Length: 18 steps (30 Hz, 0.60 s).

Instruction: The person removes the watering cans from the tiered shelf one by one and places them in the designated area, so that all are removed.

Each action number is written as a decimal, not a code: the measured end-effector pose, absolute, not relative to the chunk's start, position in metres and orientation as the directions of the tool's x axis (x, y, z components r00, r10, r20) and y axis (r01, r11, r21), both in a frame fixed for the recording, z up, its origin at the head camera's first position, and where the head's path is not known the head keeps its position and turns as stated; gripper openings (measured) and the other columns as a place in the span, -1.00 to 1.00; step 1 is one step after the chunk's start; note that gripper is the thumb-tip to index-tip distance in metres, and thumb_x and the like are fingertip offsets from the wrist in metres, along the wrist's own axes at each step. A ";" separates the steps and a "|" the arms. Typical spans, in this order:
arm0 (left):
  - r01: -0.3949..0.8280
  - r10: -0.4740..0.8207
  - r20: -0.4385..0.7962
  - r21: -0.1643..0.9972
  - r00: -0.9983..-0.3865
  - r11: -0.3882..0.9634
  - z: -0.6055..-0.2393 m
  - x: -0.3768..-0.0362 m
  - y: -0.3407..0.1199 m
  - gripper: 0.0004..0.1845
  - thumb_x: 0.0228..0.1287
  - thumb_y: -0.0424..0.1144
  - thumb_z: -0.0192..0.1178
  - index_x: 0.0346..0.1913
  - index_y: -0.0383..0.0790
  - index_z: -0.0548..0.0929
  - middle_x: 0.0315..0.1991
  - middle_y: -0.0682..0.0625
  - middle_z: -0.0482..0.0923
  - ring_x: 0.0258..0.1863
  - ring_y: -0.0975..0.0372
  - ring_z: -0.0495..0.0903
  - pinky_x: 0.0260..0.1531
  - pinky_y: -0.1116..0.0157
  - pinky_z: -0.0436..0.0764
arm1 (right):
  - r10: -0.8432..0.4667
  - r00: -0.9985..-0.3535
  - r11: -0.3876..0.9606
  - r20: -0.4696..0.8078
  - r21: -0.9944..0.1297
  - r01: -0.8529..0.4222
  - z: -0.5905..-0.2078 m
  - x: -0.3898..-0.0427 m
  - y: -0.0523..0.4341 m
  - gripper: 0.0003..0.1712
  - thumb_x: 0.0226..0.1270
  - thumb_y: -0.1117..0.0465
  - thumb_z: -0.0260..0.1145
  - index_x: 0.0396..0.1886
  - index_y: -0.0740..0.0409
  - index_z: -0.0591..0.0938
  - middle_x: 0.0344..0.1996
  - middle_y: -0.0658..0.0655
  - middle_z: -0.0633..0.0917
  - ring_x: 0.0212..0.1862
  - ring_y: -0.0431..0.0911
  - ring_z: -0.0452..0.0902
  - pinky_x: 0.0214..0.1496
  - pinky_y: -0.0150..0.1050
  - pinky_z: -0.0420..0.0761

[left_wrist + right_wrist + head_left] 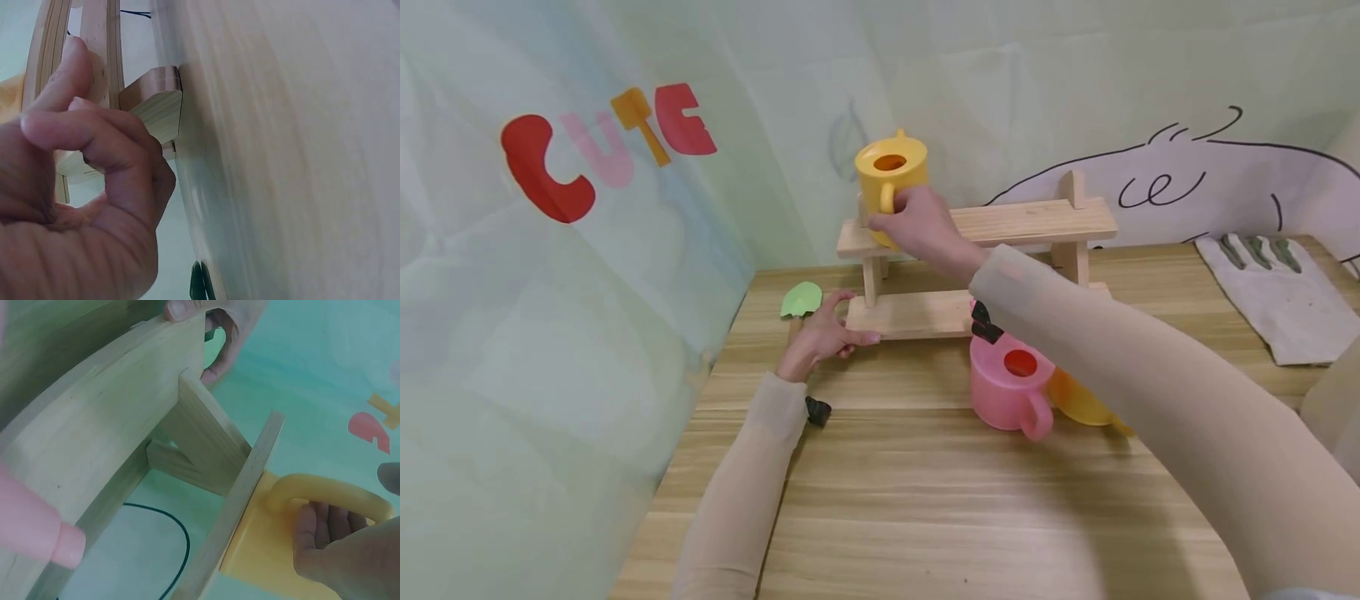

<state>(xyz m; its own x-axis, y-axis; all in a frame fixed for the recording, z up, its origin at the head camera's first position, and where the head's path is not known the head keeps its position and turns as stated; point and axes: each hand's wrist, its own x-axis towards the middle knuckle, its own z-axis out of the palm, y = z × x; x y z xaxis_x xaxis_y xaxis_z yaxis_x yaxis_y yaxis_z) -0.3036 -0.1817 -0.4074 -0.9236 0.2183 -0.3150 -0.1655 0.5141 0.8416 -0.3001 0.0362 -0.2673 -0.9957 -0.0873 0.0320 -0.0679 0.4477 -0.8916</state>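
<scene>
A two-shelf wooden rack (1037,221) stands on the wooden table (925,500). A yellow cup (891,171) with a handle sits on the left end of the top shelf. My right hand (898,221) grips that handle, fingers curled through it (325,537). My left hand (848,323) holds the left end of the lower shelf (917,315), thumb along the front edge. In the left wrist view, its curled fingers (94,134) pinch the board's end (156,106). A pink cup (1007,383) stands in front of the rack, with an orange-yellow cup (1078,400) behind it, partly hidden by my right arm.
A small green leaf-shaped piece (802,298) lies left of the rack, just beyond my left hand. Grey work gloves (1277,292) lie at the table's far right. A pale curtain wall with red letters (550,167) closes the left side and back.
</scene>
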 end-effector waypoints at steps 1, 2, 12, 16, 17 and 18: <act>-0.166 0.220 -0.315 0.843 -0.923 0.511 -0.407 -0.304 -0.182 0.14 0.29 -0.22 0.62 0.75 -0.02 0.07 -0.46 0.01 0.45 -0.65 0.31 0.46 -0.49 0.39 0.52 | -0.085 -0.996 0.436 0.035 -0.897 -0.069 -0.268 -0.301 0.035 -0.70 0.59 0.08 0.37 0.04 0.24 0.72 -0.07 0.11 0.69 -0.05 -0.03 0.56 -0.01 -0.27 0.58; -0.167 0.220 -0.315 0.844 -0.923 0.509 -0.408 -0.304 -0.182 0.14 0.29 -0.22 0.62 0.75 -0.02 0.07 -0.47 0.01 0.45 -0.65 0.31 0.45 -0.49 0.39 0.52 | -0.084 -0.996 0.423 0.038 -0.903 -0.070 -0.269 -0.301 0.035 -0.72 0.60 0.09 0.36 0.02 0.23 0.72 -0.10 0.10 0.68 -0.07 -0.04 0.56 -0.02 -0.28 0.58; -0.172 0.230 -0.322 0.849 -0.918 0.500 -0.408 -0.303 -0.182 0.16 0.29 -0.21 0.62 0.76 -0.04 0.03 -0.47 0.01 0.44 -0.66 0.32 0.44 -0.52 0.40 0.51 | -0.066 -0.997 0.340 0.038 -0.939 -0.058 -0.274 -0.304 0.027 -0.76 0.63 0.15 0.25 -0.17 0.20 0.73 -0.23 0.10 0.71 -0.16 -0.10 0.53 -0.13 -0.33 0.50; -0.165 0.233 -0.318 0.847 -0.919 0.506 -0.409 -0.304 -0.182 0.15 0.30 -0.21 0.61 0.76 -0.03 0.03 -0.47 0.02 0.45 -0.66 0.32 0.44 -0.51 0.40 0.51 | -0.057 -0.998 0.279 0.039 -0.959 -0.053 -0.276 -0.306 0.024 -0.73 0.66 0.16 0.22 -0.14 0.24 0.74 -0.26 0.10 0.76 -0.13 -0.08 0.61 -0.02 -0.29 0.60; -0.164 0.234 -0.318 0.847 -0.919 0.505 -0.409 -0.304 -0.182 0.15 0.30 -0.21 0.61 0.75 -0.02 0.04 -0.47 0.02 0.45 -0.66 0.32 0.44 -0.51 0.40 0.51 | -0.056 -0.998 0.254 0.038 -0.966 -0.051 -0.277 -0.306 0.023 -0.73 0.67 0.17 0.20 -0.16 0.25 0.73 -0.29 0.09 0.76 -0.14 -0.08 0.64 0.04 -0.26 0.65; -0.164 0.233 -0.317 0.848 -0.919 0.505 -0.409 -0.304 -0.182 0.15 0.30 -0.22 0.61 0.75 -0.02 0.04 -0.47 0.02 0.45 -0.66 0.32 0.44 -0.51 0.40 0.51 | -0.057 -0.998 0.220 0.035 -0.974 -0.047 -0.277 -0.307 0.022 -0.72 0.68 0.18 0.19 -0.16 0.25 0.73 -0.32 0.07 0.75 -0.16 -0.09 0.67 0.10 -0.24 0.70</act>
<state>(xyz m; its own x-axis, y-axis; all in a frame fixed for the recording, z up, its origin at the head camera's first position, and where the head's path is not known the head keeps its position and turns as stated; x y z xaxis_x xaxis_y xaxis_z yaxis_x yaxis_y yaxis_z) -0.3039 -0.1821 -0.4086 -0.9195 0.2332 -0.3166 -0.1639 0.5046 0.8477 -0.3072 0.0220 -0.2773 -0.9977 -0.0571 0.0353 -0.0471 0.2198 -0.9744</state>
